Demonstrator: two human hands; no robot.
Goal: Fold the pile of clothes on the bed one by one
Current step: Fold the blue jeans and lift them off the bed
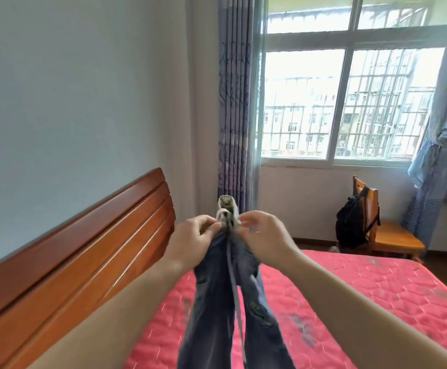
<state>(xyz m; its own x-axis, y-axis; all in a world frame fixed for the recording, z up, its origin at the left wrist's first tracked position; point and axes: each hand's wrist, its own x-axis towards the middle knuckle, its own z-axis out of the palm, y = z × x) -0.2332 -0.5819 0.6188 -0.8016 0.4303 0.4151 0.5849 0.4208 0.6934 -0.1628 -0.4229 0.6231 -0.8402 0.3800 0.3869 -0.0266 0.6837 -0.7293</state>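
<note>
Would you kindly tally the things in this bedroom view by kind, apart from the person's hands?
Jeans, held up: 1
Bed: 1
Headboard: 1
Wooden chair: 1
Black backpack: 1
Curtains: 2
Window: 1
Total: 8

a pair of dark blue-grey jeans (218, 302) hangs upright in the air above the bed (363, 296), held up by its top end. the two legs drop side by side, slightly apart, and run out of view at the bottom. a pale lining or pocket piece (227, 211) sticks up at the top. a thin grey cord (235, 294) dangles down between the legs. small worn patches show on each leg. the bed's pink quilted surface lies below, toward its headboard edge.
</note>
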